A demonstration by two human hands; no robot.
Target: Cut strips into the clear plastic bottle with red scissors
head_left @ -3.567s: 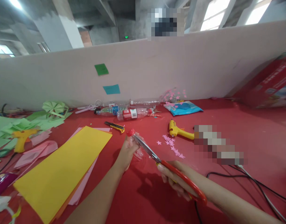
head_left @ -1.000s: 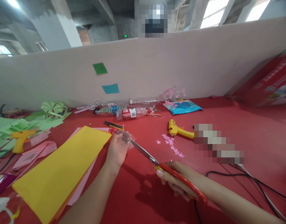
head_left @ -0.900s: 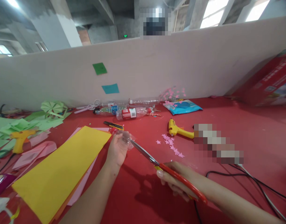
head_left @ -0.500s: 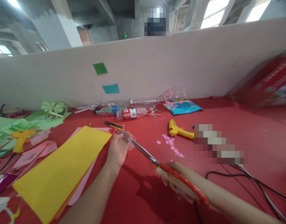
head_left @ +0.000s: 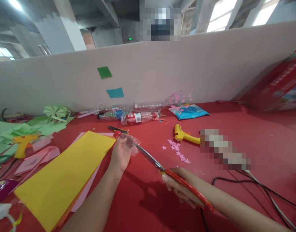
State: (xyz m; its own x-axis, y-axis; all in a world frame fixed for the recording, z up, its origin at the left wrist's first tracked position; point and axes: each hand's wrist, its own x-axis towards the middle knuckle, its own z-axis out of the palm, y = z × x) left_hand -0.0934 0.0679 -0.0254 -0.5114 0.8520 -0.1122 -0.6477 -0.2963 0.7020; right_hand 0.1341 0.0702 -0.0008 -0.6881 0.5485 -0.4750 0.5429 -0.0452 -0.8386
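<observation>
My left hand (head_left: pixel 122 154) is closed around a clear plastic bottle top (head_left: pixel 135 146) with a red cap at its far left end. In my right hand (head_left: pixel 184 187) is a pair of scissors (head_left: pixel 151 158) with red handles, pointing up and left. The blade tips meet the clear plastic beside my left fingers; whether they are cutting into it I cannot tell. A utility knife (head_left: pixel 118 129) lies just behind my left hand. To the left of that hand is a yellow sheet (head_left: pixel 68 175) on top of pink and orange sheets.
Pink paper stars (head_left: pixel 178 149) and a yellow glue gun (head_left: pixel 184 134) lie right of centre. Plastic bottles (head_left: pixel 135 118) and a blue packet (head_left: pixel 190 112) line the white partition (head_left: pixel 148 74). Green paper (head_left: pixel 45 129) and another glue gun (head_left: pixel 22 143) are at the left. Black cables (head_left: pixel 237 181) cross the right side.
The bottle top has turned slightly in my left hand, so its red cap now shows. The scissors have shifted a little to the left.
</observation>
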